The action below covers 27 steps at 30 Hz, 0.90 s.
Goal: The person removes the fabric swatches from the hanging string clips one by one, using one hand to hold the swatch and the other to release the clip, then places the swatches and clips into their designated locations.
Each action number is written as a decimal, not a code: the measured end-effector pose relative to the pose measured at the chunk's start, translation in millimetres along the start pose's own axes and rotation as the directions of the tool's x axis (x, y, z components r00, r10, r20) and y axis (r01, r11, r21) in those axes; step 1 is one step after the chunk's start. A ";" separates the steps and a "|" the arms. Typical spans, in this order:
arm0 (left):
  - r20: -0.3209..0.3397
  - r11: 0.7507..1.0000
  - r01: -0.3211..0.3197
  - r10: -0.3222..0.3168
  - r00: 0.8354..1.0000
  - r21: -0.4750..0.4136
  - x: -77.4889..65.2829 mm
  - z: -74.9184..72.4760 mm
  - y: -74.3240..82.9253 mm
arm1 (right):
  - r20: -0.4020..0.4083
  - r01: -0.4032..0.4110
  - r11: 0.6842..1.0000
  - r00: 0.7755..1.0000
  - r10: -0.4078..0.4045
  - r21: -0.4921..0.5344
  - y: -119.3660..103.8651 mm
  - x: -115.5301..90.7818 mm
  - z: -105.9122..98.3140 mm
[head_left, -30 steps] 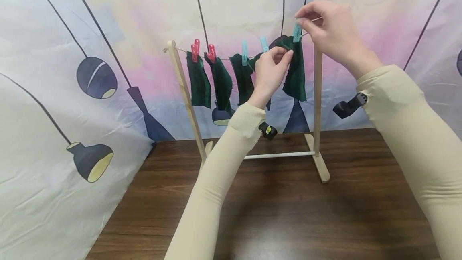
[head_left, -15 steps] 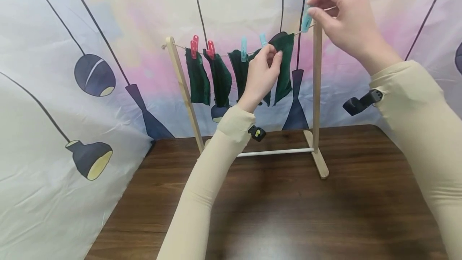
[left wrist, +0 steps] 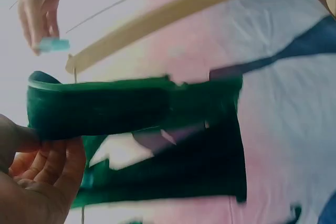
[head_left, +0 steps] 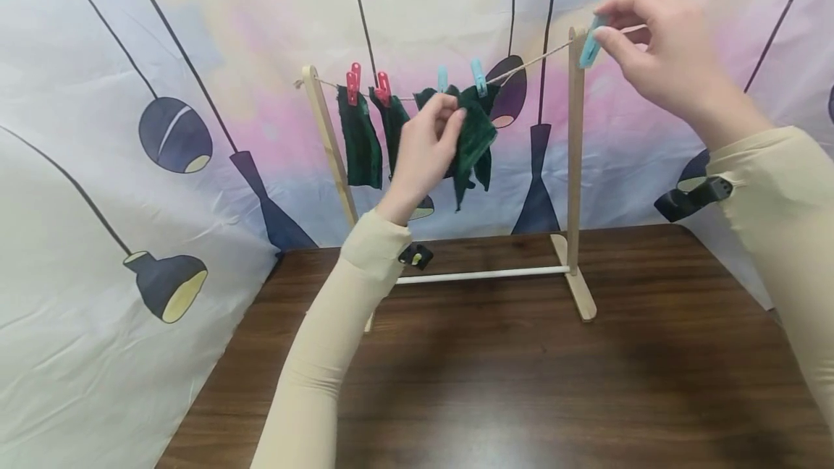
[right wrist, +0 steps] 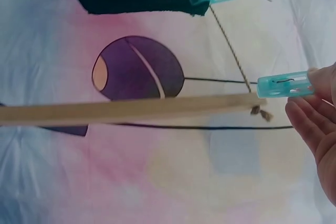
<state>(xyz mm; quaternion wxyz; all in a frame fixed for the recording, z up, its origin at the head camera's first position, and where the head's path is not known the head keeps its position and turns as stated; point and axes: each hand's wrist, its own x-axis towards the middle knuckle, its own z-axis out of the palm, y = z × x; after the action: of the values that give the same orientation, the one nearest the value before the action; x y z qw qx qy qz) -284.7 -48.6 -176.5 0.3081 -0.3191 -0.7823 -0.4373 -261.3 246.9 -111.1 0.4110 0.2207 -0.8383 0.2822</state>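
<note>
The left hand (head_left: pixel 423 150) has its fingers curled in against the thumb, pinching the upper part of a dark green cloth (head_left: pixel 478 132). The cloth hangs in front of the pegged cloths (head_left: pixel 361 143); whether it touches them cannot be told. It is a limp strip with a soft sheen, bent over near the grip, its lower end drooping to a point in the head view. The right hand (head_left: pixel 677 56) pinches 1 translucent light-blue clothespin (head_left: pixel 591 43) between thumb and fingers, tilted near the top of a wooden post (head_left: pixel 575 165). The string (head_left: pixel 541 60) carries 2 red clothespins (head_left: pixel 352 85) and 2 blue ones.
</note>
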 end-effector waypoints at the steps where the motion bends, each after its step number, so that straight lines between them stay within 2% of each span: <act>1: -0.009 1.000 0.002 -0.002 1.000 0.007 -2.1 -6.4 -1.7 | 0.003 0.007 1.000 1.000 -0.007 0.000 1.9 -1.9 -1.2; 4: -0.039 0.999 -0.019 0.021 0.999 0.045 -7.6 -25.3 -9.6 | 0.017 0.006 1.000 1.000 -0.006 0.014 7.9 -6.8 -5.4; 9: -0.095 0.993 -0.019 0.031 0.995 0.117 -15.9 -57.4 -25.5 | 0.071 -0.039 0.999 0.997 0.039 -0.003 17.9 -16.3 -11.9; 14: -0.146 0.984 0.037 -0.012 0.989 0.174 -29.4 -90.6 -42.4 | 0.126 -0.084 0.996 0.988 0.087 -0.031 30.7 -28.8 -14.4; 20: -0.176 0.974 0.084 -0.047 0.983 0.208 -52.3 -126.6 -59.3 | 0.162 -0.171 0.984 0.971 0.176 -0.046 46.9 -45.7 -15.4; 24: -0.207 0.950 0.132 -0.074 0.976 0.282 -68.7 -143.7 -71.9 | 0.149 -0.218 0.976 0.964 0.219 -0.025 55.9 -58.0 -13.5; 27: -0.216 0.931 0.156 -0.086 0.973 0.329 -79.2 -151.1 -83.3 | 0.144 -0.243 0.970 0.960 0.242 -0.008 62.0 -66.7 -10.8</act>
<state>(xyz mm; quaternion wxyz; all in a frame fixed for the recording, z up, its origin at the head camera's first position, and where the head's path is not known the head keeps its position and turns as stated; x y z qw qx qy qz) -270.1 -234.3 -212.9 0.4077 -0.1663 -0.8303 -0.3416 -254.9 309.3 -178.1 0.3107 0.1381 -0.8851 0.3178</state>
